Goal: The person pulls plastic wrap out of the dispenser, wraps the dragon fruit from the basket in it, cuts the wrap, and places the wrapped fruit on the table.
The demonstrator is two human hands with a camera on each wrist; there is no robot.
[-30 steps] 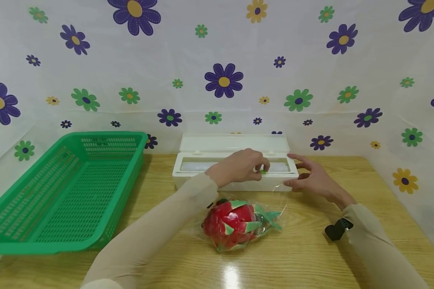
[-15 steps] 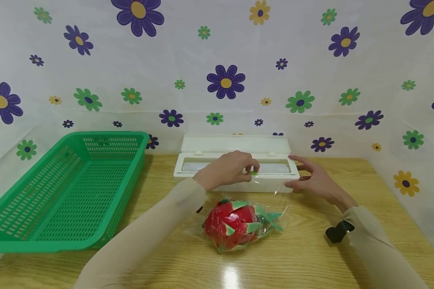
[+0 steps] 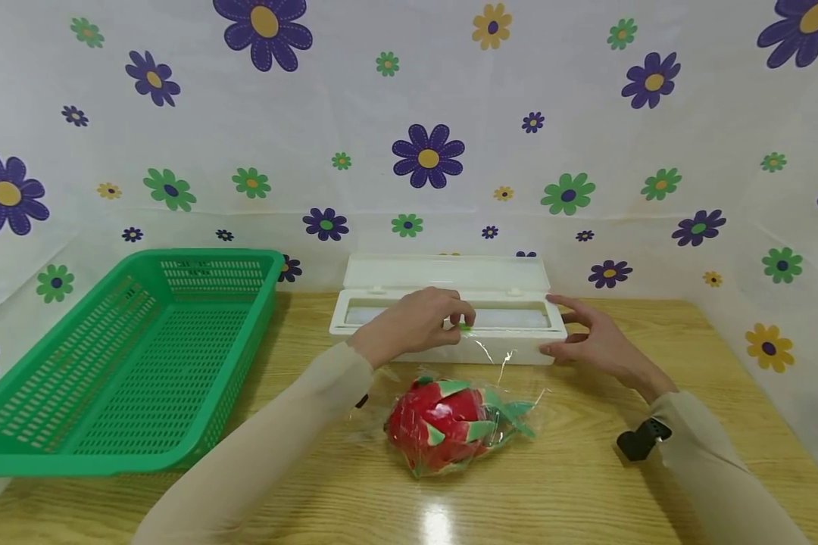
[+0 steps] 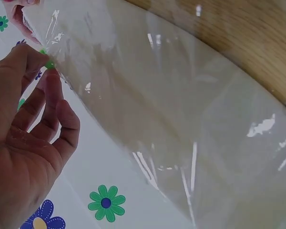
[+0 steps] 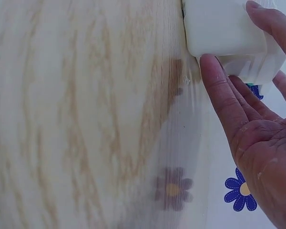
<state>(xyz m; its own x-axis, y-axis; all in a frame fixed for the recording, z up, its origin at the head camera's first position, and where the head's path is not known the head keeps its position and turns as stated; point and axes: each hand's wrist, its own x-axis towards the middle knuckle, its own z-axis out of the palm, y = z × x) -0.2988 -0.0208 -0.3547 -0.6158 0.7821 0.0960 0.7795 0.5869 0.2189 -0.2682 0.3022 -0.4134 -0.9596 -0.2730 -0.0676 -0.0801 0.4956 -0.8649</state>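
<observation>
A white cling film dispenser (image 3: 518, 351) lies across the back of the table, its lid (image 3: 446, 272) raised and a film roll (image 3: 511, 318) showing inside. My left hand (image 3: 416, 324) pinches a small green slide cutter (image 3: 465, 328) at the dispenser's front edge. Clear cling film (image 4: 157, 95) fills much of the left wrist view, spreading from that edge. My right hand (image 3: 600, 344) holds the dispenser's right end between thumb and fingers. In front lies a red dragon fruit (image 3: 443, 424) with green scales, under the film, its leafy tip pointing right.
A large green plastic basket (image 3: 88, 465) stands at the left of the wooden table (image 3: 518, 499). Flower-patterned cloth (image 3: 354, 91) rises behind the table and along its sides. A black strap device (image 3: 644, 439) sits at the right wrist.
My left hand has slid leftward along the dispenser's front edge with the green cutter. Its arm has drawn left too. My right hand stays at the right end; the view has shifted slightly.
</observation>
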